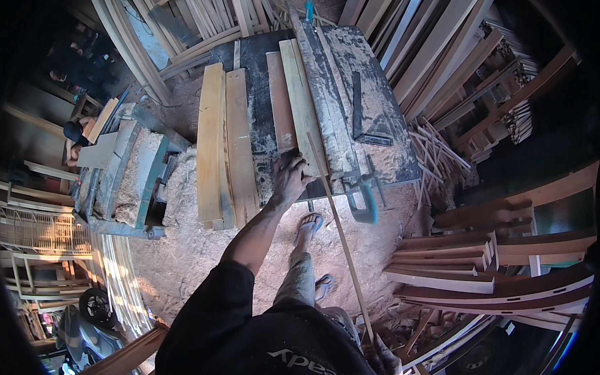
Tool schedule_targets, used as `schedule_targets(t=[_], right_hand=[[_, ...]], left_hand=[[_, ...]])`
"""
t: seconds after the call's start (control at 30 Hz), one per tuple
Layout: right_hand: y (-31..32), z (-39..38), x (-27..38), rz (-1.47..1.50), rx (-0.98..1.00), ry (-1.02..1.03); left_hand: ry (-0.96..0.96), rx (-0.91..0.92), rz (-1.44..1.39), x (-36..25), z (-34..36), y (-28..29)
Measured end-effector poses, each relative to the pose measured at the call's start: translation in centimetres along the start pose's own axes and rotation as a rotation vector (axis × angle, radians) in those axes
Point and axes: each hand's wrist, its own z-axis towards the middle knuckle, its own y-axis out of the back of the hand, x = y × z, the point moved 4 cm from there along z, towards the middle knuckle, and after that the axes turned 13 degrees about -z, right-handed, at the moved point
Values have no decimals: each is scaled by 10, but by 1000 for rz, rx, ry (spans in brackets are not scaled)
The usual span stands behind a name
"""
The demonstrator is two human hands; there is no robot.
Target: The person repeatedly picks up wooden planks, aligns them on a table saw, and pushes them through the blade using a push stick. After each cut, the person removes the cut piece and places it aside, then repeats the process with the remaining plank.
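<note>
A long thin pale wooden strip (341,235) runs from the near edge of the dusty dark table saw bench (375,117) down toward the lower right of the view, its long axis slanting from upper left to lower right, the upper end lying against the boards on the bench and the lower end reaching the right hand (383,362). That hand sits at the very bottom of the picture, partly cut off and blurred by the lens edge; it seems to be closed about the strip's lower end, but how tightly the fingers wrap it cannot be told. The left hand (291,176) is stretched forward with the fingers spread and pressed flat on the near end of a narrow reddish-brown plank (281,101), not gripping it. Just right of that plank lies a pale yellow plank (301,101), both pointing away from the person along the bench. Left of them, two wider light wooden boards (225,145) overhang the bench edge. A blue-handled metal clamp (366,196) hangs at the bench's near right corner. Sawdust covers the ground (199,250), where a foot in a sandal (310,225) stands.
</note>
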Motion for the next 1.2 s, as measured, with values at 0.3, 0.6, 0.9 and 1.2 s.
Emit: schedule_targets(t=[0.3, 0.6, 0.9, 1.2], right_hand=[[-9, -13, 56, -596, 19, 37], [-31, -59, 82, -449, -55, 43], [-20, -48, 68, -280, 46, -98], [2, -19, 19, 149, 111, -175]], left_hand=[[11, 48, 69, -16, -17, 3], [39, 136, 85, -7, -11, -3], [-1, 182, 115, -9, -6, 7], [-5, 195, 124, -5, 2, 5]])
